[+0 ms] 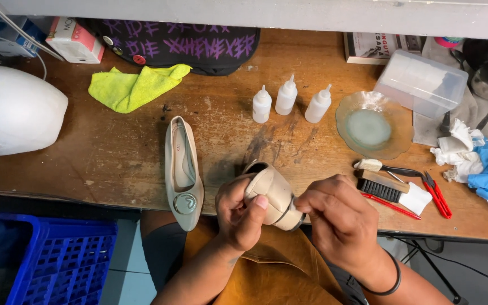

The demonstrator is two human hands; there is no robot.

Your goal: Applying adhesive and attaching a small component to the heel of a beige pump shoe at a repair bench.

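Shoe [271, 195]: beige, round buckle, w/ dark heel.

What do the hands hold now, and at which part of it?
The left hand grips a beige shoe around its middle, thumb across the upper. The right hand pinches at the toe end with its fingers.

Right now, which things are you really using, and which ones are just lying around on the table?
In use:
- beige shoe, held in the left hand
- right hand, fingers pinching at the shoe's toe

Just lying about:
- matching shoe flat on the table
- three small white bottles
- yellow cloth
- glass dish
- brush
- red-handled cutters
- white helmet
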